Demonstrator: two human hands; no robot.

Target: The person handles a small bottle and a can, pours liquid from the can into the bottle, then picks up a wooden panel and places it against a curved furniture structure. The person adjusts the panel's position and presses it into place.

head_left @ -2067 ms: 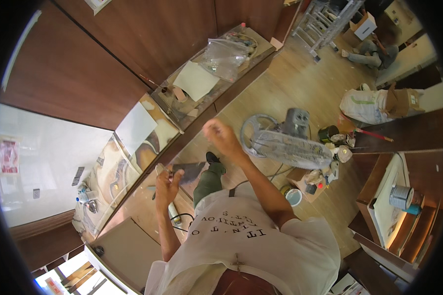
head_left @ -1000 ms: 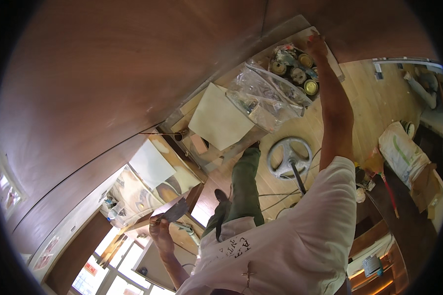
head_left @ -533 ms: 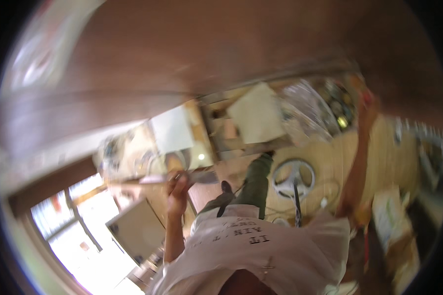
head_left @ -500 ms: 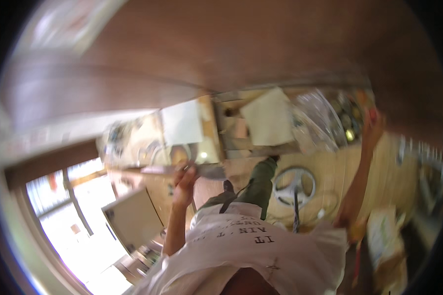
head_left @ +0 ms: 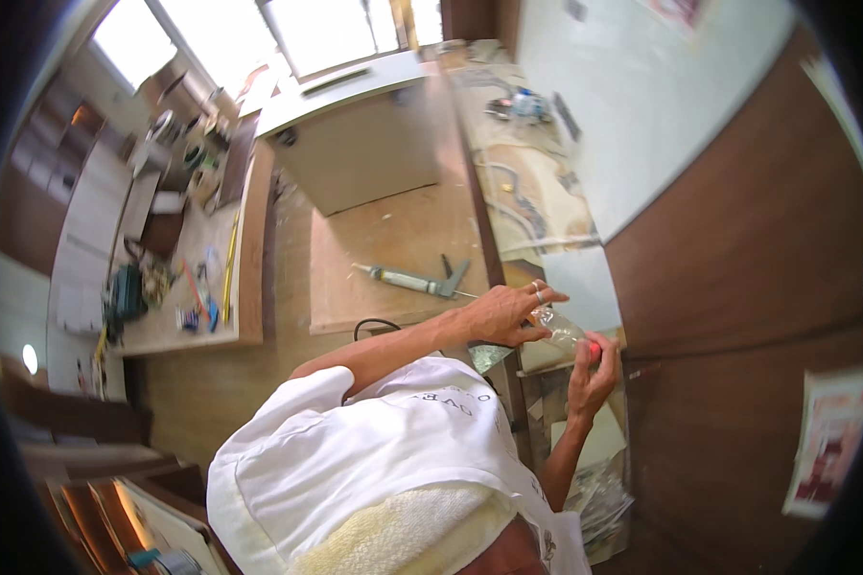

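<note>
A clear plastic bottle [head_left: 563,333] is held slantwise between my two hands, over the right edge of the work area. My left hand [head_left: 513,311], with rings on its fingers, is closed around the bottle's upper left end. At the other end, the fingers of my right hand [head_left: 591,379] pinch a small red cap [head_left: 595,353]. Just left of my left hand, a caulking gun [head_left: 408,280] with a pale tube lies on the wooden board [head_left: 355,311]. Under my left wrist shows a flat greenish piece [head_left: 489,357], partly hidden.
A pale cabinet box [head_left: 364,153] stands on the board. Tools and a yellow strip [head_left: 231,268] lie on the bench [head_left: 249,316] at left. A cluttered ledge [head_left: 537,192] runs along the brown wall panel [head_left: 729,287]. Clear plastic wrapping [head_left: 599,503] lies at lower right.
The view has swung round to the board and cabinet box. My hands, far apart before, have come together at the bottle. The long greyish thing by my left hand no longer shows there.
</note>
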